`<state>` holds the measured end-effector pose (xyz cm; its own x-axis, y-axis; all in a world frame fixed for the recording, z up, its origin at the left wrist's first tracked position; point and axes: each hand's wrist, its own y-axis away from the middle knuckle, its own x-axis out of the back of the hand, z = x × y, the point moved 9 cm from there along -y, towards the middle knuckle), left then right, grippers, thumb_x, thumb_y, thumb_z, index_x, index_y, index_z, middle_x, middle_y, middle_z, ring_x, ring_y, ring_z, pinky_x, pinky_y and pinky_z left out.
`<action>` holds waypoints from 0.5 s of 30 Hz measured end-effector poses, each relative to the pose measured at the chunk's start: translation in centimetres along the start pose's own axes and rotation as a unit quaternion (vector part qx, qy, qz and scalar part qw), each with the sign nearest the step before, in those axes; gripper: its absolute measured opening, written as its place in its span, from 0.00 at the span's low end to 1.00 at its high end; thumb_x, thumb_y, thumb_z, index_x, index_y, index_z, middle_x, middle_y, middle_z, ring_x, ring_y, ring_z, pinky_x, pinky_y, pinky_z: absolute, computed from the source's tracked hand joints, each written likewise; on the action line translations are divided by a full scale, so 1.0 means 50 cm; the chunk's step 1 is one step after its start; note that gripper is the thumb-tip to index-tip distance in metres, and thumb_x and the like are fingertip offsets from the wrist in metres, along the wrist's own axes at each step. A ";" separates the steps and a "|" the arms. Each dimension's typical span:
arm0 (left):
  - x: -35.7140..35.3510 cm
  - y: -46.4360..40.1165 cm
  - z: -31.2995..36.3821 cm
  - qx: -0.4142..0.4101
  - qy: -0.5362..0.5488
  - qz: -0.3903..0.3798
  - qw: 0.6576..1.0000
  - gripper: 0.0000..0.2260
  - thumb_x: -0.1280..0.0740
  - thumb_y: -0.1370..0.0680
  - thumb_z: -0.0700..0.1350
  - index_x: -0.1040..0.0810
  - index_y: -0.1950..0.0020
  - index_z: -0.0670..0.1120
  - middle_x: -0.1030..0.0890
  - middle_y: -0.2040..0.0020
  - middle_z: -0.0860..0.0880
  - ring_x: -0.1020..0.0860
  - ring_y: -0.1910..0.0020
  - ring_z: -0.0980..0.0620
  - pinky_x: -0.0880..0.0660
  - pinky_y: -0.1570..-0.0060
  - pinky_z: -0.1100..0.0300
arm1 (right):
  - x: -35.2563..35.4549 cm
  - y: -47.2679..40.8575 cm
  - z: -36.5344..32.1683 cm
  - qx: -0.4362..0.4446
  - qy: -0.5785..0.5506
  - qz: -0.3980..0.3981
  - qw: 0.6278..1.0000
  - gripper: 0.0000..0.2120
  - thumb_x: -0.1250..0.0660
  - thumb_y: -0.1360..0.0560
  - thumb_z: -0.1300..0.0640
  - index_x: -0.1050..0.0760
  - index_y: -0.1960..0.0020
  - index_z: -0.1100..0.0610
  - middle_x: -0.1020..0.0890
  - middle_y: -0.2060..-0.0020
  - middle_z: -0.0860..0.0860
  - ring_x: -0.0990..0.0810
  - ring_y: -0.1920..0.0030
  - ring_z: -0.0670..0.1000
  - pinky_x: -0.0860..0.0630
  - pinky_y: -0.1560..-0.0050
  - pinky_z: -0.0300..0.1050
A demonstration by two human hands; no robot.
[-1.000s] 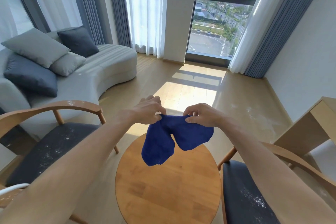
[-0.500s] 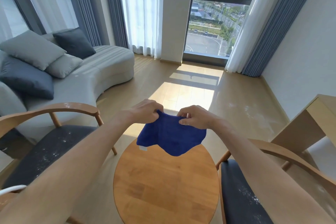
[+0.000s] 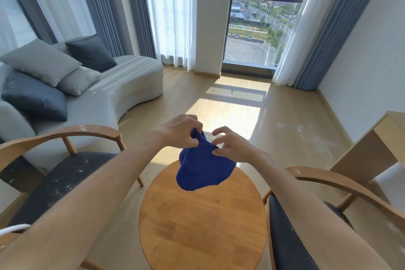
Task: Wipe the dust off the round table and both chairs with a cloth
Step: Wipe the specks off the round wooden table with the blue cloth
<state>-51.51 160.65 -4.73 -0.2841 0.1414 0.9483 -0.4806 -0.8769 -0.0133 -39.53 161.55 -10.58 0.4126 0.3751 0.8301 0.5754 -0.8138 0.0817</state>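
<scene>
A blue cloth (image 3: 202, 169) hangs bunched in the air above the far edge of the round wooden table (image 3: 201, 226). My left hand (image 3: 179, 133) grips the cloth's top edge with curled fingers. My right hand (image 3: 230, 146) is beside it with fingers spread; its thumb and a fingertip touch the cloth's right side. The left chair (image 3: 54, 182) has a dark seat speckled with white dust and a dusty wooden armrest. On the table's right stands the second chair (image 3: 291, 237), its dark seat partly hidden by my right forearm.
A grey curved sofa (image 3: 122, 94) with several cushions stands behind the left chair. A light wooden desk (image 3: 372, 151) is at the right wall. Sunlit wood floor (image 3: 236, 103) runs to the window and curtains; a dusty patch lies near the right wall.
The cloth was stretched between both hands; now it is bunched under my left hand. My right hand let go of its pinch and spread its fingers. The view has tilted slightly.
</scene>
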 end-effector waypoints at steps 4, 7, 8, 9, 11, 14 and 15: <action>0.004 -0.005 0.001 0.004 0.004 0.015 1.000 0.03 0.33 0.30 0.42 0.25 0.60 0.50 0.31 0.61 0.57 0.32 0.65 0.57 0.39 0.65 0.66 | -0.017 0.007 -0.004 0.006 -0.012 -0.025 1.000 0.12 0.34 0.23 0.55 0.20 0.41 0.48 0.37 0.27 0.49 0.28 0.46 0.45 0.27 0.45 0.45; 0.008 -0.008 0.004 0.008 0.013 0.018 1.000 0.05 0.33 0.31 0.41 0.26 0.62 0.52 0.31 0.62 0.57 0.32 0.65 0.57 0.39 0.66 0.66 | -0.028 0.005 -0.015 0.021 -0.018 -0.036 0.999 0.13 0.36 0.22 0.56 0.20 0.40 0.47 0.40 0.25 0.49 0.29 0.45 0.44 0.25 0.43 0.49; 0.010 -0.008 0.003 0.011 0.018 0.019 1.000 0.06 0.34 0.31 0.41 0.27 0.63 0.52 0.31 0.61 0.57 0.31 0.65 0.57 0.38 0.66 0.65 | -0.031 0.005 -0.018 0.030 -0.019 -0.040 0.999 0.14 0.36 0.22 0.56 0.21 0.39 0.47 0.41 0.24 0.49 0.29 0.45 0.45 0.25 0.44 0.48; 0.011 -0.008 0.002 0.014 0.022 0.018 0.999 0.07 0.34 0.31 0.40 0.27 0.63 0.52 0.31 0.61 0.57 0.31 0.65 0.57 0.38 0.66 0.65 | -0.035 0.003 -0.021 0.038 -0.013 -0.045 0.998 0.15 0.37 0.22 0.57 0.22 0.38 0.46 0.43 0.24 0.49 0.29 0.45 0.45 0.26 0.45 0.47; 0.012 -0.009 0.001 0.016 0.027 0.014 0.999 0.07 0.34 0.31 0.40 0.27 0.64 0.52 0.30 0.61 0.56 0.31 0.65 0.57 0.37 0.66 0.64 | -0.045 0.000 -0.019 0.039 0.018 -0.060 0.997 0.20 0.39 0.22 0.57 0.28 0.32 0.42 0.45 0.23 0.49 0.27 0.44 0.49 0.28 0.46 0.46; 0.008 -0.009 0.000 0.019 0.022 0.006 1.000 0.06 0.33 0.31 0.40 0.26 0.62 0.51 0.31 0.61 0.56 0.31 0.65 0.57 0.37 0.66 0.65 | -0.052 -0.008 -0.014 0.030 0.057 -0.065 0.996 0.24 0.41 0.24 0.59 0.33 0.30 0.42 0.41 0.24 0.49 0.28 0.36 0.55 0.26 0.42 0.51; 0.006 -0.009 0.000 0.019 0.019 0.004 1.000 0.06 0.33 0.31 0.40 0.26 0.62 0.51 0.31 0.61 0.57 0.31 0.65 0.57 0.38 0.66 0.65 | -0.051 -0.010 -0.016 0.035 0.066 -0.060 0.995 0.23 0.41 0.25 0.59 0.31 0.31 0.44 0.38 0.26 0.48 0.28 0.36 0.55 0.25 0.42 0.54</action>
<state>-51.39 161.07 -4.44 -0.3196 0.1517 0.9353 -0.4461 -0.8949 -0.0073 -41.45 160.65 -12.27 0.2431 0.4025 0.8825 0.6652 -0.7314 0.1503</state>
